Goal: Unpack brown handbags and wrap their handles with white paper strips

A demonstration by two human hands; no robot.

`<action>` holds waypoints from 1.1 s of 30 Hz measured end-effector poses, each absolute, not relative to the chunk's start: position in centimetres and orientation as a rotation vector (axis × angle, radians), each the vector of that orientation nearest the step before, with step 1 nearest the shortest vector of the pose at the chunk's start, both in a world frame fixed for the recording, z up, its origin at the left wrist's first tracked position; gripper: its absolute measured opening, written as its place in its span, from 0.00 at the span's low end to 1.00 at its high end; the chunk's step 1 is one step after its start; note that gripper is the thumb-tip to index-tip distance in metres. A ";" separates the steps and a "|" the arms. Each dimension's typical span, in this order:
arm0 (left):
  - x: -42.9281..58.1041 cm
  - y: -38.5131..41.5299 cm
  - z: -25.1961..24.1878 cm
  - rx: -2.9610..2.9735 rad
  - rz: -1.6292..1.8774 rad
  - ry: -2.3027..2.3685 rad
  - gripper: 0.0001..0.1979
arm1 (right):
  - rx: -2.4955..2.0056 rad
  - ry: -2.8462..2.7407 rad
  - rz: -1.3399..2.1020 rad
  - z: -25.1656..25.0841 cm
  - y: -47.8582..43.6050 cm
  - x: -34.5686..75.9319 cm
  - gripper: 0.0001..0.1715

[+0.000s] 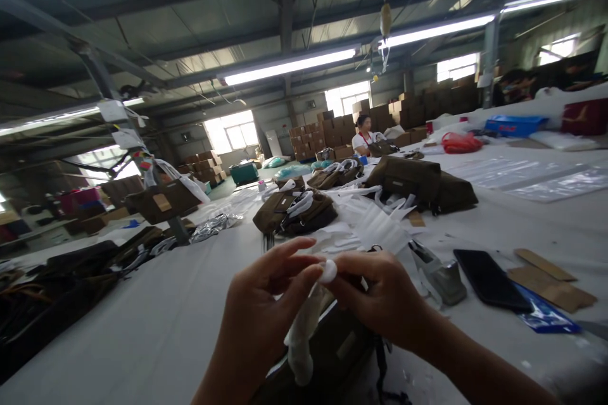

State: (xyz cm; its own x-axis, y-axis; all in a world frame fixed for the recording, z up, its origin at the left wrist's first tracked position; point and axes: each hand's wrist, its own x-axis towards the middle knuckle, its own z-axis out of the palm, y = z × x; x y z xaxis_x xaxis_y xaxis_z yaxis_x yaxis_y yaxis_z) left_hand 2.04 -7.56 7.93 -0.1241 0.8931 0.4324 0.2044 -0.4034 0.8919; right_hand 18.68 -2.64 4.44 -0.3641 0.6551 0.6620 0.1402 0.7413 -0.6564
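Note:
Both hands meet above a dark olive bag point(349, 348) that lies on the white table in front of me. My left hand point(266, 297) pinches one side of a white foam wrap point(303, 335), thumb and fingers pressed together. From the other side, my right hand point(380, 291) closes its thumb and forefinger at the wrap's rounded upper end. The rest of the wrap hangs in a curve over the bag. Whatever lies inside it is hidden. A label patch and a dark strap point(381, 367) show on the bag.
Further along the table point(166, 316) lie more olive bags point(294, 209) and thin white foam sheets point(382, 228). At the right are a grey tape dispenser point(439, 275), a black phone point(491, 278), brown card pieces point(553, 285) and a blue packet point(546, 313). A co-worker point(363, 136) is at the far side.

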 end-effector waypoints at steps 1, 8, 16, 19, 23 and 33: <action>2.1 -7.6 8.1 1.556 1.536 1.234 0.15 | -0.605 -1.911 0.571 4.4 -2.6 18.7 0.20; 2.3 -7.8 8.5 1.619 1.632 1.294 0.17 | -0.524 -1.733 0.081 3.8 -2.6 18.7 0.08; 2.6 -7.4 8.2 1.630 1.867 1.237 0.13 | -0.227 -1.956 -0.297 4.1 -2.0 19.3 0.10; 2.0 -7.0 8.1 1.505 1.991 1.094 0.15 | -0.221 -2.005 -0.325 2.3 -1.7 19.2 0.10; 0.9 -6.5 7.5 1.496 1.864 0.997 0.12 | -0.254 -1.986 -0.150 -0.7 -2.2 20.1 0.16; 1.0 -6.2 5.4 2.070 0.916 1.627 0.21 | -0.962 -1.561 0.133 -6.7 -2.6 25.8 0.11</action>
State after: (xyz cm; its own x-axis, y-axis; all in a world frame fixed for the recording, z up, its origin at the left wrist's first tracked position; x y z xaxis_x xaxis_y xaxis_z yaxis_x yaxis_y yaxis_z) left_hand 1.02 -6.16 5.44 0.1308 0.9538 0.2706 0.7261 -0.2780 0.6289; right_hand 25.77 -2.62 -6.71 0.0817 0.6315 0.7711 0.4924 0.6471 -0.5821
